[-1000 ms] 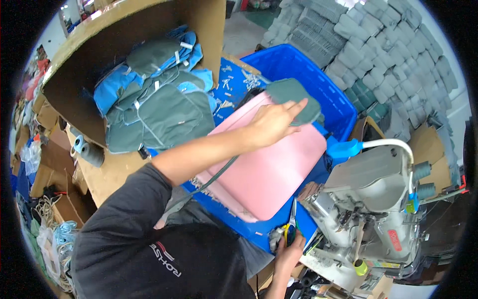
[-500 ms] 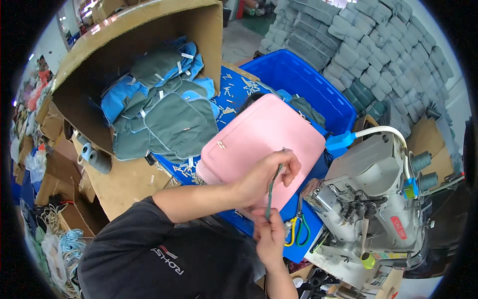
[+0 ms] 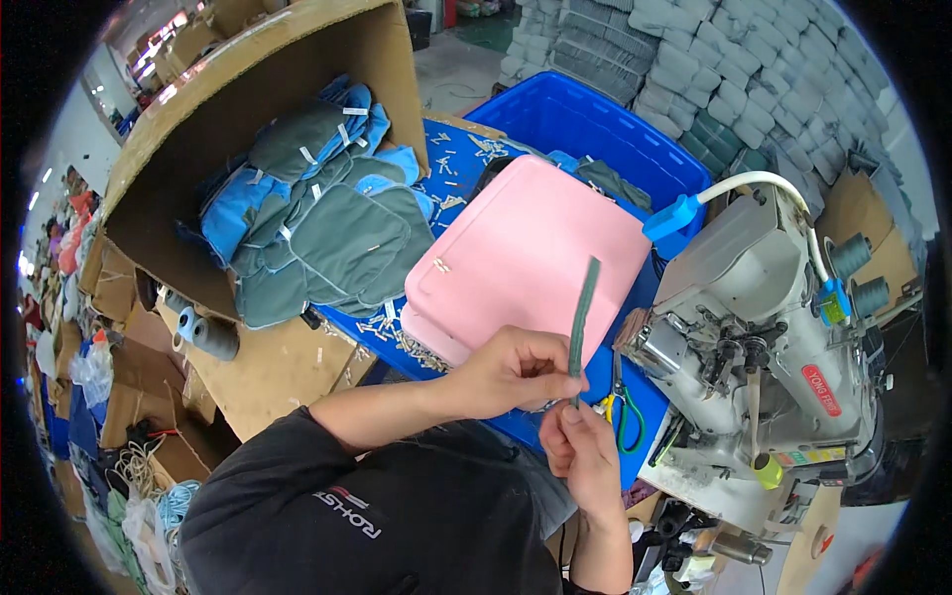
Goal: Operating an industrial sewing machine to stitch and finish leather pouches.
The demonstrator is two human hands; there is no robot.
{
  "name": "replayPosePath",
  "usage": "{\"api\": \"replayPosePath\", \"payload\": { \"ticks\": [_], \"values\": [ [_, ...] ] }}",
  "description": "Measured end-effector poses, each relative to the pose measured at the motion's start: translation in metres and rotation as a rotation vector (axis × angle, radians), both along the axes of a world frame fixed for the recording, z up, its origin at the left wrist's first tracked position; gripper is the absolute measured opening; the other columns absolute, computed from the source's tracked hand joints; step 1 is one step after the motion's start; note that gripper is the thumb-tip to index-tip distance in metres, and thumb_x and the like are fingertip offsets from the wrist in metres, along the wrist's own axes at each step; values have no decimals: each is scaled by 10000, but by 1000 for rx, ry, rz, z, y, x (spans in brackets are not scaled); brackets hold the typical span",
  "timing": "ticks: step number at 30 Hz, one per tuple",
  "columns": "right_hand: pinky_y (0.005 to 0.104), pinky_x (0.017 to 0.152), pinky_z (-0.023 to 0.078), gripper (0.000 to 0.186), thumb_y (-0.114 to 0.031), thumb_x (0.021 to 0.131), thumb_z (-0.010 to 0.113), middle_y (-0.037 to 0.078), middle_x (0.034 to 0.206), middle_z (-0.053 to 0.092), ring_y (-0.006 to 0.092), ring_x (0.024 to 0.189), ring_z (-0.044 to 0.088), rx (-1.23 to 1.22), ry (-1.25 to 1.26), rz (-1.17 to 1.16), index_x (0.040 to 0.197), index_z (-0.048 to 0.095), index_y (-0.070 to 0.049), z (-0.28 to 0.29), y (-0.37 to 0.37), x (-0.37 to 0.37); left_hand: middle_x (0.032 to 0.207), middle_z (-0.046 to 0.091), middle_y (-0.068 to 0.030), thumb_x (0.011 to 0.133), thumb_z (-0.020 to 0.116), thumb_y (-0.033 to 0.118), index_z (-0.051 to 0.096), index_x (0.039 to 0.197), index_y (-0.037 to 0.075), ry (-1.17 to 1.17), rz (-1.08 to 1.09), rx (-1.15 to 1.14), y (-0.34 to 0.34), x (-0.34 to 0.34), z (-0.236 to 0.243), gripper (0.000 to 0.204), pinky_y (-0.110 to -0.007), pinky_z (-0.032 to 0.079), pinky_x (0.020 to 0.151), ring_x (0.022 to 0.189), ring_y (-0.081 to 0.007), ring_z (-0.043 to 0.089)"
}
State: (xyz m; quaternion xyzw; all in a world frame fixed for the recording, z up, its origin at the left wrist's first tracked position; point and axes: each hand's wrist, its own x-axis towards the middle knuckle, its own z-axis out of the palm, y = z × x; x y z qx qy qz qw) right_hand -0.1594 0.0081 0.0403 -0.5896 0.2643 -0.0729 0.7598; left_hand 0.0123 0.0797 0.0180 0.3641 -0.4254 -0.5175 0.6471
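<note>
A narrow dark green fabric strip point(image 3: 583, 312) stands up from between my hands, its free end over the pink plastic board point(image 3: 526, 238). Thumb and fingers of my left hand point(image 3: 516, 369) pinch the strip partway along. Just below, my right hand point(image 3: 583, 451) pinches its lower end, the fingertips of both hands nearly touching. Scissors point(image 3: 625, 416) with yellow and green handles lie right of my hands on the blue surface.
Green and blue fabric pieces point(image 3: 362, 243) spill from a large cardboard box point(image 3: 149, 178) at the left. A blue bin point(image 3: 635, 129) stands behind the board. To the right is a sewing machine point(image 3: 734, 288) with thread cones point(image 3: 871, 296). Small pale bits point(image 3: 402, 342) litter the blue surface.
My left hand has slid down the strip toward my right hand, so a longer piece now sticks up free. My right hand has shifted right, and the view has turned slightly.
</note>
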Motion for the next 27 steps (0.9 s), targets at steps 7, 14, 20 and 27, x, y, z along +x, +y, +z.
{"api": "replayPosePath", "payload": {
  "ticks": [7, 14, 20, 27],
  "values": [
    [224, 423, 182, 363, -298, 1038, 425, -33, 604, 323, 55, 476, 278, 365, -163, 15, 768, 446, -57, -4, 2, -13, 710, 530, 67, 959, 618, 122, 670, 910, 14, 1, 286, 64, -2, 9, 25, 129, -194, 313, 527, 628, 12, 431],
    [256, 393, 141, 418, -366, 999, 460, -32, 535, 283, 61, 427, 207, 479, -281, 145, 718, 418, -59, 0, -3, -14, 610, 438, 83, 954, 635, 166, 661, 870, 20, 54, 387, -27, -7, 13, 42, 171, -211, 202, 458, 512, 5, 310],
    [264, 390, 142, 429, -361, 1002, 451, -23, 527, 288, 67, 423, 210, 444, -292, 133, 706, 425, -51, 5, -6, -14, 601, 466, 41, 960, 607, 180, 652, 869, 3, 70, 438, 4, -12, 13, 54, 204, -225, 218, 462, 491, -34, 331],
    [233, 427, 219, 459, -396, 1020, 456, -28, 564, 340, 72, 474, 298, 285, -229, 127, 812, 536, 5, -13, -8, -25, 570, 435, 73, 966, 618, 228, 656, 834, 37, 149, 542, -55, -21, 32, 58, 235, -206, 188, 433, 468, 2, 303]
  ]
}}
